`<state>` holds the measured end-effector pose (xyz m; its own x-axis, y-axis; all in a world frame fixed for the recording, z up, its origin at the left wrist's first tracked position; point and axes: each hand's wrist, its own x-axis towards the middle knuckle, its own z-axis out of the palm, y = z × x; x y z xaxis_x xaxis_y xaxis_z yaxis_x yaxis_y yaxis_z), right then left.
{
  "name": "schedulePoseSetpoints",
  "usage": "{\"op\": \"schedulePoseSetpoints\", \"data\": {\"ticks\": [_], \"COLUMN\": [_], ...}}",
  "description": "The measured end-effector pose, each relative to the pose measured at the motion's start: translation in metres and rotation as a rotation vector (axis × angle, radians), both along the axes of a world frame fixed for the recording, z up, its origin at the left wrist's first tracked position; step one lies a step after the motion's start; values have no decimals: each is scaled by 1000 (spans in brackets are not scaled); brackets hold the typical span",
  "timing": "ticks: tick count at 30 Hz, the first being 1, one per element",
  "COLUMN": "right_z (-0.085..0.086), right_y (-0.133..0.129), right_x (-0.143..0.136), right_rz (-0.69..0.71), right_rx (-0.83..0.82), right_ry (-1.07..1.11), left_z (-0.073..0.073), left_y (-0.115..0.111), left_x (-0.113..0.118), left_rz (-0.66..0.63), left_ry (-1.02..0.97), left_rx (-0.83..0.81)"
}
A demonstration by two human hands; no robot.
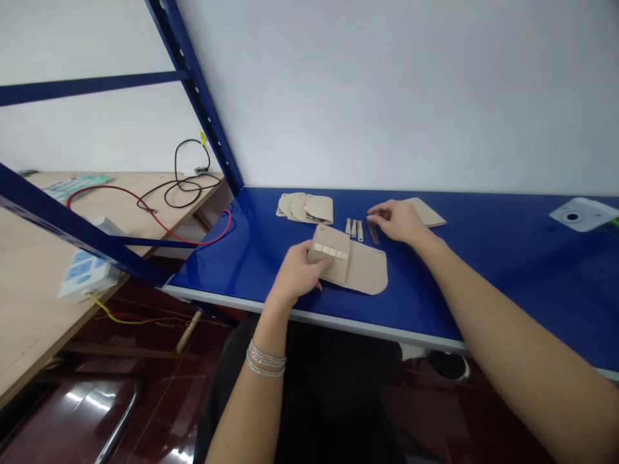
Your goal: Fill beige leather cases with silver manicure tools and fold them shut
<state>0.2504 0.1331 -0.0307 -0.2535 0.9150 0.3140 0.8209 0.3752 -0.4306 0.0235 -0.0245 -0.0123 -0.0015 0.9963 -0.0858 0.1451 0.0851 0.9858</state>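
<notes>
My left hand (300, 270) is closed on an opened beige manicure-set-like case (370, 267), its thumb pressing a folded panel with a row of pale elastic loops. The case's other flap lies flat on the blue table. Just beyond it, three small metal nail clippers (354, 229) lie side by side. To their right, my right hand (394, 219) pinches the upper end of a slim, dark metal tool (374, 233), which points down toward the table; its exact kind is unclear. Several similar beige cases (319, 207), folded and overlapping, rest behind the left hand.
Behind my right hand lies a flat beige piece (425, 211). A whitish device with a round dark lens (575, 216) sits at the far right. Blue shelf posts (203, 103) rise on the left, beside a wooden table with cables and a power strip (89, 274).
</notes>
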Motion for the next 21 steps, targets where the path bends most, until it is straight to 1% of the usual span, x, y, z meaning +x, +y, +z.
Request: {"op": "schedulePoseSetpoints", "data": {"ticks": [1,3,5,6,9,12,14,16,18,21], "right_z": [3,10,18,22,30,33,32,31,30,30], "right_y": [-4,-14,-27,-34,-50,-57,-58,-56,-55,-53], "right_x": [-3,-10,-19,-24,-35,-39,-38,-36,-35,-35], "right_rz": [5,32,91,130,211,257,292,328,358,373], "right_rx": [22,14,-72,-104,-159,-325,-472,-563,-600,-595], "right_ry": [40,188,385,440,439,497,555,541,451,282], "left_z": [1,2,2,2,1,-2,-3,-4,-3,-2], "left_y": [0,0,1,2,3,4,4,2,0,-4], "left_x": [0,0,0,0,-1,-5,-10,-16,-22,-26], "left_rz": [29,81,132,156,188,199,231,272,296,293], "left_ry": [-8,-51,-113,-142,-214,-195,-86,99,319,594], "left_rx": [21,77,135,156,167,133,126,129,124,110]}}
